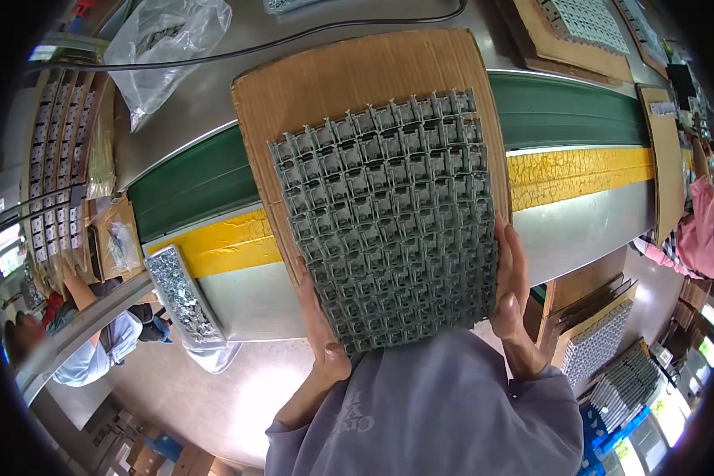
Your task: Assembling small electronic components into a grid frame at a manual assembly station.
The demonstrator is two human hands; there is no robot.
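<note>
In front of me lies a brown cardboard sheet (pixel 357 75), its far part bare. Rows of small grey metal brackets (pixel 389 214) cover the rest of it, packed close together. My left hand (pixel 320 325) grips the near left side of the sheet, beside the brackets. On the opposite side, my right hand (pixel 512 278) holds the right edge, fingers stretched along it and thumb toward me. The undersides of both grips are hidden. The sheet spans a green conveyor belt (pixel 571 109) and yellow tape (pixel 583 174).
A tray of small metal parts (pixel 184 293) stands at the left bench edge. Beyond it lie a clear plastic bag (pixel 163 47) and a black cable (pixel 309 33). More loaded cardboard (pixel 587 28) sits far right. Co-workers are at both sides; stacked bracket sheets (pixel 603 341) stand lower right.
</note>
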